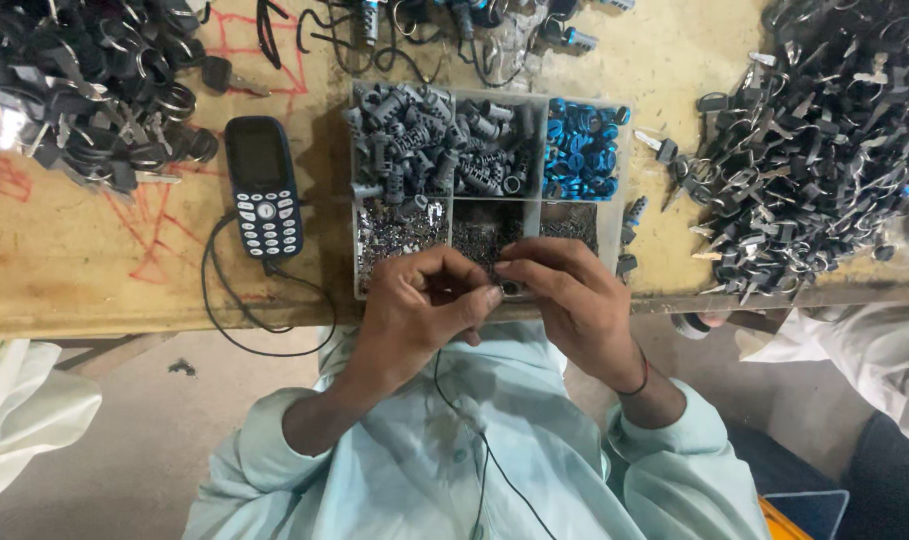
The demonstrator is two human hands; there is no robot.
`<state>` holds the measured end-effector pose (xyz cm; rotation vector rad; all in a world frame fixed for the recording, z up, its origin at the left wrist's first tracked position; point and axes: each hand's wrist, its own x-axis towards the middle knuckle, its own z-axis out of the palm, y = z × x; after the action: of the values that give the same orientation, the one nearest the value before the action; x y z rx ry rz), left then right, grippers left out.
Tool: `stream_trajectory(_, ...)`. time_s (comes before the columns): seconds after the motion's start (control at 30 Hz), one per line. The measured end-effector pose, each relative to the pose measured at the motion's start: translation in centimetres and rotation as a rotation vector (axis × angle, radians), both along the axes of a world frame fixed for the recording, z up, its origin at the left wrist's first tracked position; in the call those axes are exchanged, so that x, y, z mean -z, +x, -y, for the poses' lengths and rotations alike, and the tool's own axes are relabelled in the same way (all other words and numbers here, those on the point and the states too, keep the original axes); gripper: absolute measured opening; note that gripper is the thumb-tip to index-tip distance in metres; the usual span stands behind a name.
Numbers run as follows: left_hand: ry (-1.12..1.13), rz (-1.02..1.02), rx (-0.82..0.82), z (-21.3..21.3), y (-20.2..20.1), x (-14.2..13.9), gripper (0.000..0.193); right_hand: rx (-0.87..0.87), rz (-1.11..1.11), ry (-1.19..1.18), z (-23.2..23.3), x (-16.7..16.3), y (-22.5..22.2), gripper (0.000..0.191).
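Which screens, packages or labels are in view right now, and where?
Mobile phone: left of the tray, dark blue candy-bar shape, dark blank screen above pale keys, black cable plugged in below.
Compartment tray: clear plastic box at the bench edge, holding grey, blue and small metal parts.
No labels or signs visible.

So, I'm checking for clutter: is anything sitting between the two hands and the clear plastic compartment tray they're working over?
Nothing visible does. The left hand and right hand meet directly over the near edge of the clear plastic compartment tray, pinching something too small to tell.

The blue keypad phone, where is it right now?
In the head view, the phone lies flat on the table, left of the compartment tray and beyond the left hand.
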<state>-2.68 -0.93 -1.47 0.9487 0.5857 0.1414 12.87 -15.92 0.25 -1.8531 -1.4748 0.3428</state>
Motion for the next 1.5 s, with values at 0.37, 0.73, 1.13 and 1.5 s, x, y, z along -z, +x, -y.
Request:
stream_trajectory(0.37, -0.130, 0.007, 0.032, 0.9, 0.0, -1.2, 0.012, -0.109, 0.031, 0.071, 1.5, -1.2, 0.9, 0.047)
stream_trajectory(0.73, -0.196, 0.036, 0.037, 1.8, 0.2, -1.2, 0.012, -0.086, -0.010, 0.088, 2.0, -1.4, 1.0, 0.042)
stream_trajectory(1.13, -0.005, -0.007, 0.055, 2.6, 0.3, -1.5, 0.011, -0.200, 0.042, 0.051, 2.8, -3.0, 2.4, 0.050)
stream_trajectory(1.5, -0.042, 0.191, -0.094, 4.0, 1.0, -0.8, 0.011, -0.023, -0.026, -0.005, 2.9, -2.1, 1.8, 0.046)
